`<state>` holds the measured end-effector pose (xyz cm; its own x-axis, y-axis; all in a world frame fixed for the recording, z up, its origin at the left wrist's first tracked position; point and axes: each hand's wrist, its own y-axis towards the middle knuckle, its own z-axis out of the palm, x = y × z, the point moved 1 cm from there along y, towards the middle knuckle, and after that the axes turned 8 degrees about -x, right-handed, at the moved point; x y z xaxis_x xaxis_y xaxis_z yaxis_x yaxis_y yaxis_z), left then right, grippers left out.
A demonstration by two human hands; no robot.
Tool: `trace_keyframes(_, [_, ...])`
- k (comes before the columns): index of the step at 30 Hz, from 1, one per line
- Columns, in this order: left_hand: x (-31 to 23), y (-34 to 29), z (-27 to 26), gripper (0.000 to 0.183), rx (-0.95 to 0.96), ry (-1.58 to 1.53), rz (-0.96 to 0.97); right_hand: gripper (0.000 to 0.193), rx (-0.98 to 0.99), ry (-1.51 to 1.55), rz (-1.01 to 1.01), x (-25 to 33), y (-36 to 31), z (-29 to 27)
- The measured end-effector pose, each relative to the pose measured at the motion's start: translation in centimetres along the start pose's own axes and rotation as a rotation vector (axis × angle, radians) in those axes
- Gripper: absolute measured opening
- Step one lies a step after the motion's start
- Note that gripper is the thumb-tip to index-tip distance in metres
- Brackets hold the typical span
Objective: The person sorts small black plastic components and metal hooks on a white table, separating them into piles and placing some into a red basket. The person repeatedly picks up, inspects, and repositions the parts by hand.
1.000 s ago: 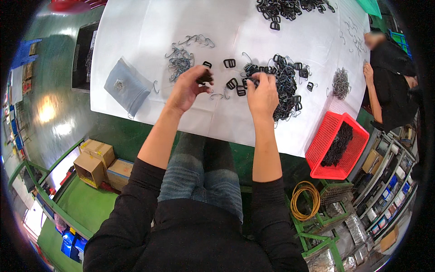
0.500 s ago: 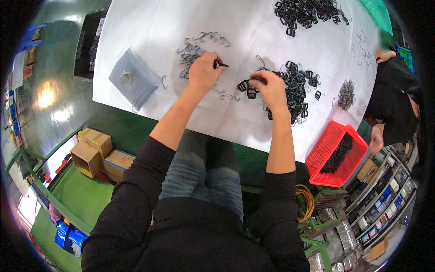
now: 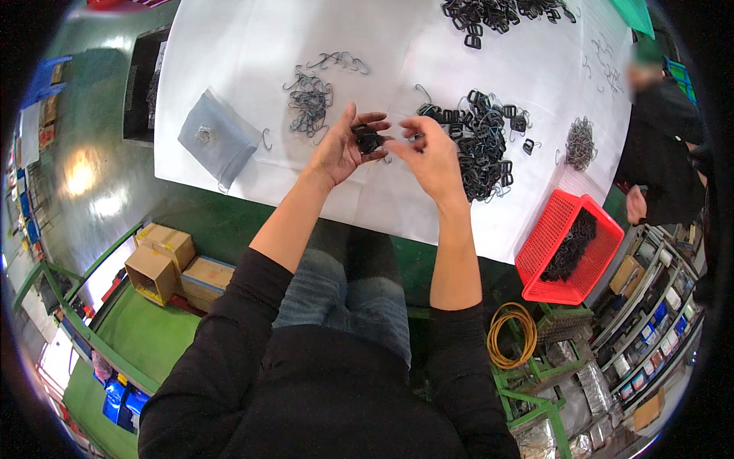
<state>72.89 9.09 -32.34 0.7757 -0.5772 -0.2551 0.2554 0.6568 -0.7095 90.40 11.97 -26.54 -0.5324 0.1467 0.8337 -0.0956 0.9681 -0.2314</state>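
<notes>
My left hand (image 3: 336, 153) is turned palm up over the white-covered table, its fingers curled around a few small black buckles (image 3: 368, 141). Close by on its right is my right hand (image 3: 434, 162), thumb and fingertips pinched together at the edge of those buckles; what the fingertips grip is too small to make out. A heap of black buckles with wire hooks (image 3: 483, 149) spreads to the right of my right hand. Beyond my left hand lies a loose pile of thin wire hooks (image 3: 310, 101), with a few more hooks strung out past it.
A grey plastic bag (image 3: 218, 141) lies at the table's left. At the right edge are a red basket (image 3: 535, 237) of black parts and a small hook pile (image 3: 581, 144). More buckles (image 3: 489, 17) lie at the far side. Another person (image 3: 661, 145) stands at right.
My right hand has come away from the buckle heap and moved left to my left hand. The left hand has rolled palm up, showing black buckles in it.
</notes>
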Motion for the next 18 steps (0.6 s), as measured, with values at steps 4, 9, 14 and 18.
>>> trace_keyframes(4, [0.6,0.7,-1.3,0.041,-0.067,-0.07,-0.064,0.027,-0.168,-0.52,0.282,-2.1,-1.9,-0.7])
trace_keyframes(9, [0.6,-0.2,-1.4,0.035,-0.135,0.081,0.048,0.028,-0.139,-0.516,0.306,-3.0,-3.0,1.2])
trace_keyframes(14, [0.9,-1.2,0.6,0.036,-0.135,0.006,0.02,0.024,0.14,0.08,0.202,-1.5,-2.3,1.6])
trace_keyframes(18, [1.0,-0.7,0.5,0.037,-0.101,-0.03,-0.004,0.029,-0.252,-0.233,0.124,-1.8,1.4,-0.8])
